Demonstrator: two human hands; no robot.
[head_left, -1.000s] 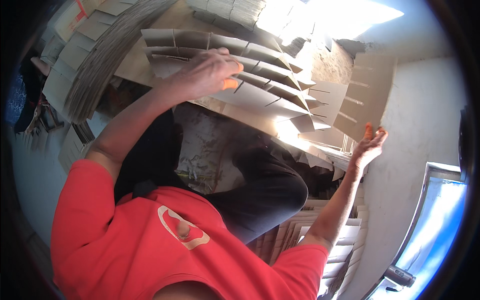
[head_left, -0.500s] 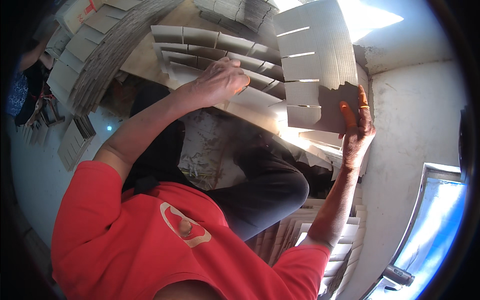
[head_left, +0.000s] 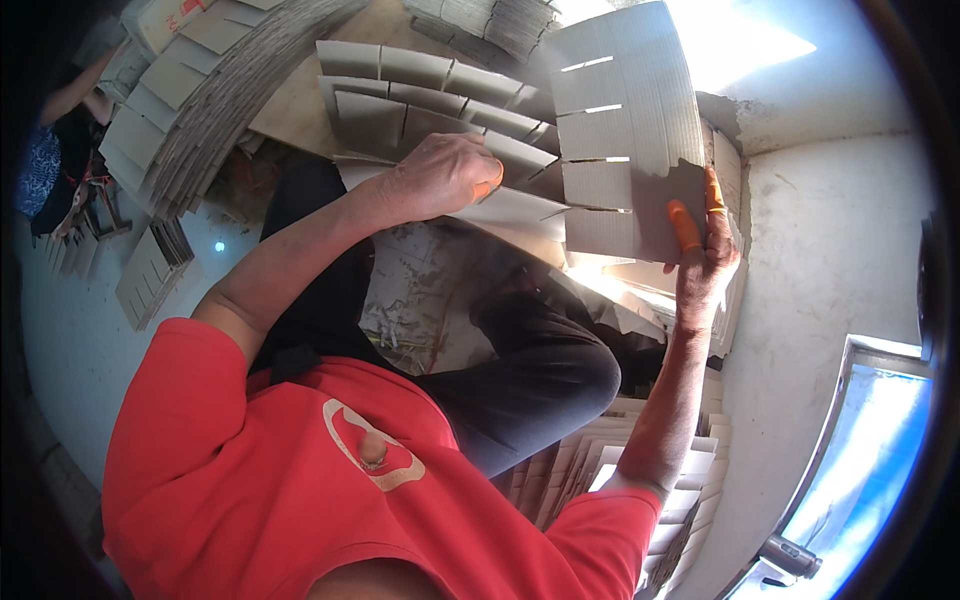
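My right hand (head_left: 706, 258), with orange covers on its fingers, grips the lower right edge of a slotted cardboard sheet (head_left: 640, 120). The sheet stands upright, its slots facing left toward a row of cardboard strips (head_left: 432, 72) that stand on edge, one behind another. My left hand (head_left: 448, 180) is closed at the nearest strip (head_left: 522, 212), its fingers curled round the top edge. An orange cover shows on one of its fingers. The left fingertips are partly hidden behind the hand. The left ends of the sheet's slots lie close to the strips' right ends.
A long stack of slotted cardboard (head_left: 215, 110) curves along the left; another stack (head_left: 490, 25) lies at the back. More cardboard pieces (head_left: 690, 470) stand by my right elbow. A wall (head_left: 820, 230) closes off the right side. Another person's arm (head_left: 75, 95) shows at far left.
My left hand has come a little nearer to me, still closed at the front strip. My right hand and the upright sheet have shifted slightly left.
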